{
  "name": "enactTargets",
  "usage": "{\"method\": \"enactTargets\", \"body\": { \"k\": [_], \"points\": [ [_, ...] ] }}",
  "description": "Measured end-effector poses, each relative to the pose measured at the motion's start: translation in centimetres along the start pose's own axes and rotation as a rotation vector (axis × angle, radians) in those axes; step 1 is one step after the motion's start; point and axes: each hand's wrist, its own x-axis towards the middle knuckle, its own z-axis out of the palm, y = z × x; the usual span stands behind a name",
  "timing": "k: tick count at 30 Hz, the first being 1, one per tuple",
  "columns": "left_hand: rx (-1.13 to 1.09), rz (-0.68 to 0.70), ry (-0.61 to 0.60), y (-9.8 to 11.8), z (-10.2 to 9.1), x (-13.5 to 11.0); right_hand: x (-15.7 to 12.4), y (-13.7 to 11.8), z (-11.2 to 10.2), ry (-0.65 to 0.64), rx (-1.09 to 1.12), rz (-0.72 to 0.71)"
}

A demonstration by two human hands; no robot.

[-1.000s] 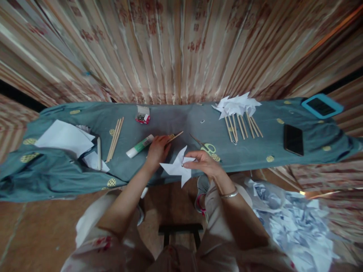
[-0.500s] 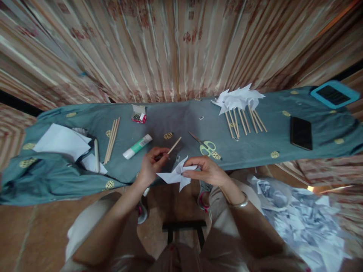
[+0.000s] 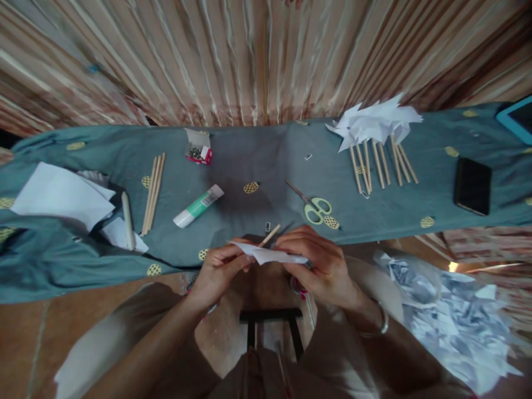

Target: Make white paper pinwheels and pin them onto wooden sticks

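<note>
Above table [image 3: 249, 160] edge | left hand [image 3: 216, 269] pinching paper pinwheel [image 3: 270, 255] at left end | right hand [image 3: 322, 263] gripping right end

The cloth [image 3: 266, 160] over the surface is dusty teal dotted with yellow lattice rounds, and the curtain [image 3: 249, 55] at twelve o'clock runs in beige, pink and brown stripes. At six o'clock the folded paper [image 3: 274, 256] is white and the stick [image 3: 269, 235] pale tan. The scissors [image 3: 318, 209] have light green handles, the glue stick [image 3: 198, 205] at nine o'clock is white and green, and the phone [image 3: 472, 186] at three o'clock is black.
</note>
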Motion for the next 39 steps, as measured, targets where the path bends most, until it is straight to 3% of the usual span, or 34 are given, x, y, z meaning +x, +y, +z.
{"method": "enactTargets", "body": {
  "k": [15,27,39],
  "points": [
    [0.035,-0.038,0.045,0.7,-0.5,-0.8,-0.1,-0.5,0.3,0.060,-0.162,-0.101],
    [-0.009,-0.152,0.053,1.4,-0.2,-0.9,-0.1,-1.2,-0.1,0.011,-0.204,-0.091],
    [0.031,-0.141,0.061,1.3,-0.1,-1.1,-0.1,-1.3,-0.3,-0.003,-0.319,-0.090]
  ]
}}
